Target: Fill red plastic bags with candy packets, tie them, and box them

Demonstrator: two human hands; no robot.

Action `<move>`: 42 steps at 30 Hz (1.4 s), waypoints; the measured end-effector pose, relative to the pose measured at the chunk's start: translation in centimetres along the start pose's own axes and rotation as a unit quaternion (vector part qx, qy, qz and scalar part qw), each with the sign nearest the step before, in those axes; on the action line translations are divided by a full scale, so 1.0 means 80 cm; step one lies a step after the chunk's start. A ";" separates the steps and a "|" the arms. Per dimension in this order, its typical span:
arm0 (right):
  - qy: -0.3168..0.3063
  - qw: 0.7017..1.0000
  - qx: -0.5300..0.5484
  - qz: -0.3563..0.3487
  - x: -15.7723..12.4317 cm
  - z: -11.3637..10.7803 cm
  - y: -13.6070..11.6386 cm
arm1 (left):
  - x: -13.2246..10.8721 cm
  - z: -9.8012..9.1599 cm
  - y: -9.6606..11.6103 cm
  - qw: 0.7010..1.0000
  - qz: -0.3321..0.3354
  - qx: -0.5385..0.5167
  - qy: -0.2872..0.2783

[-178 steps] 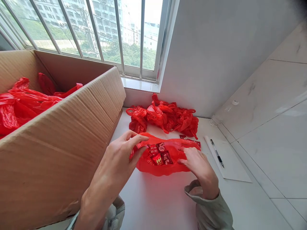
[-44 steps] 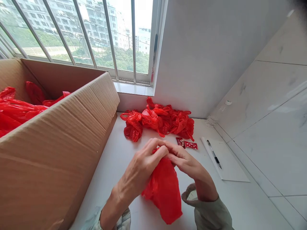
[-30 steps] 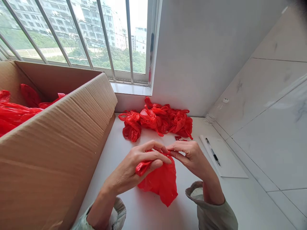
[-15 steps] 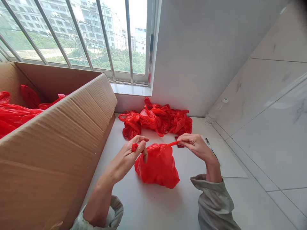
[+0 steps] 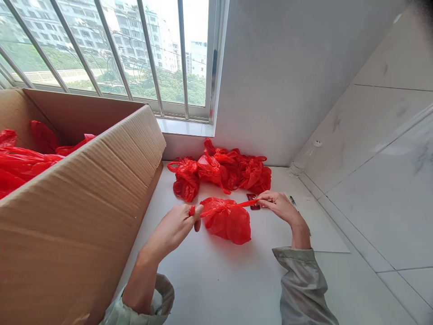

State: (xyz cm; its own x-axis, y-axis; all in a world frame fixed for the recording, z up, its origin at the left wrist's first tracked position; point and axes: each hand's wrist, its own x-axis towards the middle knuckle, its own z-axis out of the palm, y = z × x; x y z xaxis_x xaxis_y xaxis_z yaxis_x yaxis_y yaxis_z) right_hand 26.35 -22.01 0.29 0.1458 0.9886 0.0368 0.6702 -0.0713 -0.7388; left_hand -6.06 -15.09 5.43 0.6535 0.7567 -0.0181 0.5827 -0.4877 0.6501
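Note:
A filled red plastic bag sits on the white table between my hands, its top drawn together in a twist or knot. My left hand is closed on one handle of the bag, and a bit of red plastic pokes out above its fingers. The opposite handle is pinched between the fingertips of my right hand. Both handles are stretched out sideways and look taut. What the bag contains cannot be made out through the plastic.
Several knotted red bags lie against the wall. A large cardboard box holding red bags stands at left. Beyond my right hand are a dark red packet, a pen, a white sheet and a clear bottle.
My left hand has closed and pulled its handle leftward, while my right hand shifted slightly right. The bag's top has tightened and the bag looks more compact.

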 end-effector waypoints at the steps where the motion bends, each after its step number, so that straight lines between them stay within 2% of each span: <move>1: -0.006 1.000 -0.010 0.011 0.001 0.002 -0.002 | 0.000 0.001 0.001 1.000 -0.003 0.004 0.003; 4: -0.035 0.998 -0.024 0.034 0.000 0.007 -0.012 | 0.002 0.003 0.008 0.999 -0.021 -0.025 0.014; 8: -0.055 0.997 -0.047 0.018 -0.003 0.009 -0.028 | 0.004 0.006 0.020 0.997 -0.002 -0.073 0.039; 11: -0.057 0.998 -0.014 0.007 -0.004 0.009 -0.031 | 0.003 0.011 0.023 0.998 -0.006 -0.017 0.053; 14: -0.067 0.997 0.030 0.000 -0.004 0.006 -0.021 | 0.003 0.012 0.017 0.993 -0.059 0.099 0.035; 16: -0.080 0.996 0.026 -0.009 -0.004 0.003 -0.011 | 0.004 0.010 0.008 0.988 -0.080 0.132 0.016; 21: -0.097 0.995 -0.013 -0.022 -0.005 -0.003 0.003 | 0.003 0.004 -0.009 0.987 -0.091 0.132 -0.034; 30: -0.096 0.995 0.002 -0.030 0.002 0.005 0.019 | 0.002 0.002 -0.011 0.980 -0.113 0.136 -0.090; 38: -0.071 0.997 -0.008 -0.037 -0.003 0.006 0.014 | -0.003 0.003 -0.009 0.976 -0.128 0.150 -0.090; 42: -0.054 0.997 -0.033 -0.040 -0.004 0.011 0.016 | -0.007 0.003 -0.007 0.974 -0.139 0.164 -0.068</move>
State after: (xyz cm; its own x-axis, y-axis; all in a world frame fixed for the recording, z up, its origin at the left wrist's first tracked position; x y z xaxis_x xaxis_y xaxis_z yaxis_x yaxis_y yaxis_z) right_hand 26.48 -22.27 -1.25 0.0138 0.9997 0.0187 0.7234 0.0029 -0.6904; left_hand -6.62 -15.32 4.91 0.4928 0.8258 -0.2744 0.8552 -0.4015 0.3277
